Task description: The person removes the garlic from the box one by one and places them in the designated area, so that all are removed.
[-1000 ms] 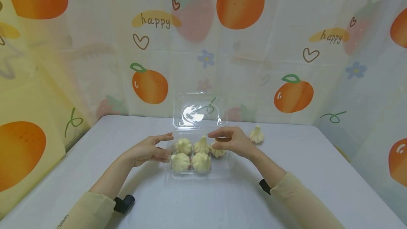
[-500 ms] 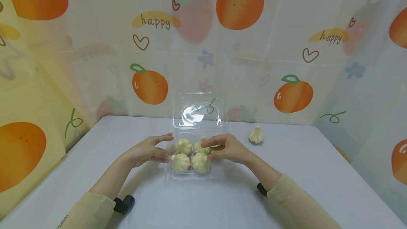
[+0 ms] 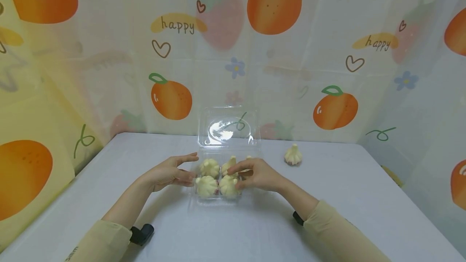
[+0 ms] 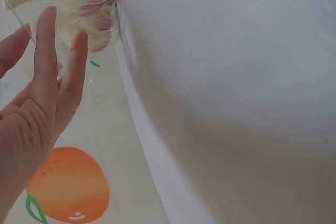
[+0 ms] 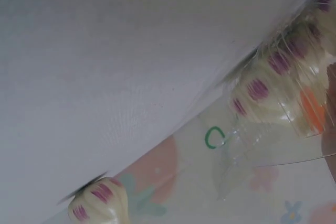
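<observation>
A clear plastic clamshell box stands on the table with its lid raised at the back. Inside sit several garlic bulbs, pale with purple-streaked bases. My left hand rests against the box's left side, fingers spread; the left wrist view has its fingers beside a garlic bulb behind the plastic. Over the box, my right hand pinches the front middle garlic bulb between fingers and thumb. The bulb at back right is mostly hidden behind this hand.
One loose garlic bulb stands on the white table right of the box. A fruit-printed curtain hangs just behind the table and along both sides.
My right hand has left the back right bulb and moved left and down to the front middle one, which has shifted slightly left. My left hand has stayed in place.
</observation>
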The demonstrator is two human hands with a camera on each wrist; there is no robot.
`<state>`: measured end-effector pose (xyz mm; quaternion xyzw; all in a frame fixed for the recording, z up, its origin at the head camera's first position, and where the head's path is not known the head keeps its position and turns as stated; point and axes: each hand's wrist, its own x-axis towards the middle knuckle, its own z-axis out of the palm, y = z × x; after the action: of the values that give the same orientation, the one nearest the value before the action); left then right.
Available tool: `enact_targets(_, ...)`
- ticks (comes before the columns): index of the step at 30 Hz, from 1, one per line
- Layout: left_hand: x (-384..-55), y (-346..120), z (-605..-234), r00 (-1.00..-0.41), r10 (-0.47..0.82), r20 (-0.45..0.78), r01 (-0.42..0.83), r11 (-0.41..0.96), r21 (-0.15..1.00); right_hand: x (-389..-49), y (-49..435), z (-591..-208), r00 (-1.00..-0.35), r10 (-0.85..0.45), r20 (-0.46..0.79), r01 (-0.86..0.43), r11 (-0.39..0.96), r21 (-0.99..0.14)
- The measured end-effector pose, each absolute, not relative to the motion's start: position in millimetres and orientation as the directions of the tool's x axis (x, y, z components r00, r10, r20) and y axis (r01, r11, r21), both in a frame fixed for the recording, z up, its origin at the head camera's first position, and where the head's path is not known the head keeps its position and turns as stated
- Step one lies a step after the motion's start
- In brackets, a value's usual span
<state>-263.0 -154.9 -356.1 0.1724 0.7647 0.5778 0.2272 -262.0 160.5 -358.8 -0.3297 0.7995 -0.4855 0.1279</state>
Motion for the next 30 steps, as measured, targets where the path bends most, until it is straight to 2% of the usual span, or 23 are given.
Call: enact_targets(30,-266.1,-156.5,-359.3,-0.843,0.516,-0.154,0.0,0.285,0.959,-262.2,156.5,-364.5,-0.747,-0.66,0.087,-0.431,0.38,-0.818)
